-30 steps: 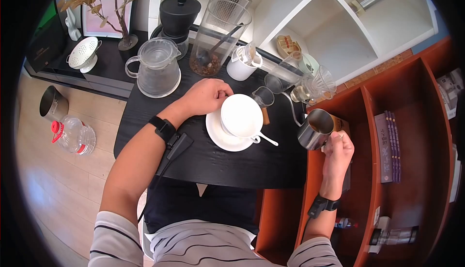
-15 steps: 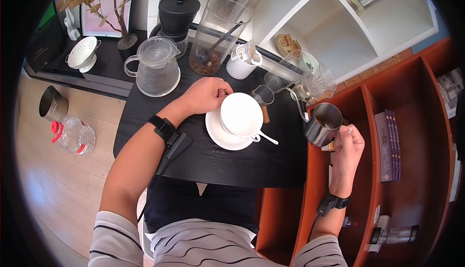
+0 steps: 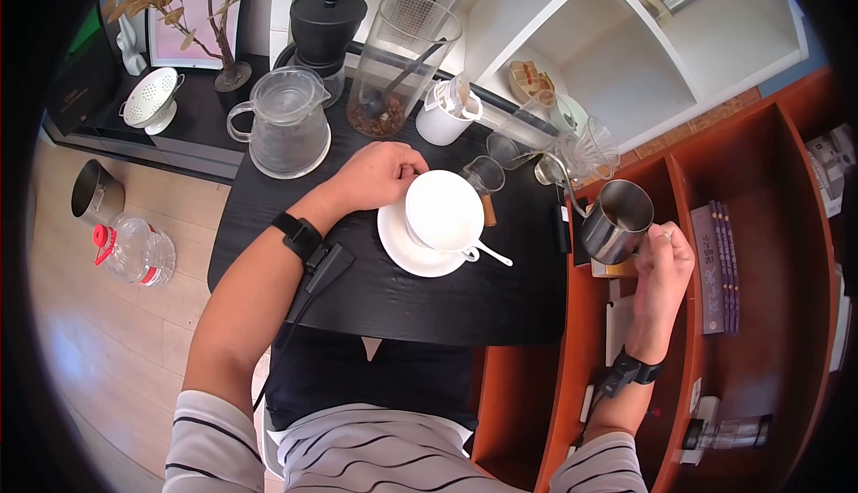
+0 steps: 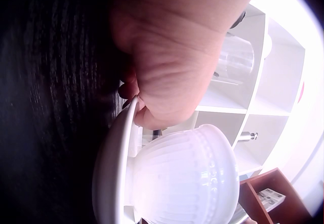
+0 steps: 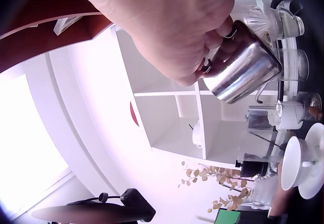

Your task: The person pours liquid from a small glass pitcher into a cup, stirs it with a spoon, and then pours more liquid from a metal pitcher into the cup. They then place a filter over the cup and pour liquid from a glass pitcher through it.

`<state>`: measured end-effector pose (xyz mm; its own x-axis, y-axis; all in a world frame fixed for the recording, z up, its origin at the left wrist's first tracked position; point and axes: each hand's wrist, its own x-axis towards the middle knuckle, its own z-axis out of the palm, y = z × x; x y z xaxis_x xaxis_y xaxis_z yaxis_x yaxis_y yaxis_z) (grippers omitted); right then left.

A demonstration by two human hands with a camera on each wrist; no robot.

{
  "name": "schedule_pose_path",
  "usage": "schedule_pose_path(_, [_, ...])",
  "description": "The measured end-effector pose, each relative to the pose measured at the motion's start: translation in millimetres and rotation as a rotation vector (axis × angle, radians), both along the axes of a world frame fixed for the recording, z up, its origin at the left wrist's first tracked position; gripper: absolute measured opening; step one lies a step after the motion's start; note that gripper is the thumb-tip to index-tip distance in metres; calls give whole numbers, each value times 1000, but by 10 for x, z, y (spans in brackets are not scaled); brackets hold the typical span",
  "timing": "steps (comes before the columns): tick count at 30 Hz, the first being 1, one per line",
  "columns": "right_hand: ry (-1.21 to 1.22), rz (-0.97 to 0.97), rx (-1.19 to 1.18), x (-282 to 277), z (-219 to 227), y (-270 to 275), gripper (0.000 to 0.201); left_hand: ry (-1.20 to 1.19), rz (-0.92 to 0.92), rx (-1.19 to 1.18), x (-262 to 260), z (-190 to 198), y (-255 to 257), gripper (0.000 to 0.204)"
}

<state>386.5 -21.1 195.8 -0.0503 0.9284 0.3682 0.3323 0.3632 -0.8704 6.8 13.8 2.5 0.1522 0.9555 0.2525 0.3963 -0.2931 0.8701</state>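
My left hand [image 3: 382,175] pinches the rim of a white saucer [image 3: 393,244] on the black table, thumb over the edge in the left wrist view. On the saucer stands a white cup [image 3: 444,211] with ribbed sides. A white spoon [image 3: 497,255] juts out past the cup's handle. My right hand [image 3: 666,269] grips the handle of a steel gooseneck kettle [image 3: 608,235], lifted beyond the table's right edge. The kettle has no lid on, and its thin spout points to the upper left in the head view.
Behind the cup stand a glass jug [image 3: 290,131], a black coffee grinder [image 3: 326,28], a clear canister [image 3: 384,91] with dark bits, and a white mug [image 3: 447,115]. A small glass pitcher [image 3: 485,174] with a wooden handle is close by. Red-brown shelves [image 3: 679,225] border the right side.
My right hand has carried the kettle to the right and a little farther back, away from the cup. The left hand, saucer and cup have stayed in place.
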Motion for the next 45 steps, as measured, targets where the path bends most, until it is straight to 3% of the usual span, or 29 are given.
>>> schedule_pose_path(17, [41, 22, 122, 103, 324, -35, 29, 21, 8, 21, -1, -24, 15, 14])
schedule_pose_path(22, [40, -10, 51, 38, 134, -43, 31, -6, -2, 10, 1, -36, 14, 14])
schedule_pose_path(31, [62, 5, -85, -24, -632, 53, 32, 1, -7, 5, 0, -18, 12, 13])
schedule_pose_path(45, [142, -2, -170, -35, -986, 64, 26, 13, -7, 2, -3, -6, 3, 13])
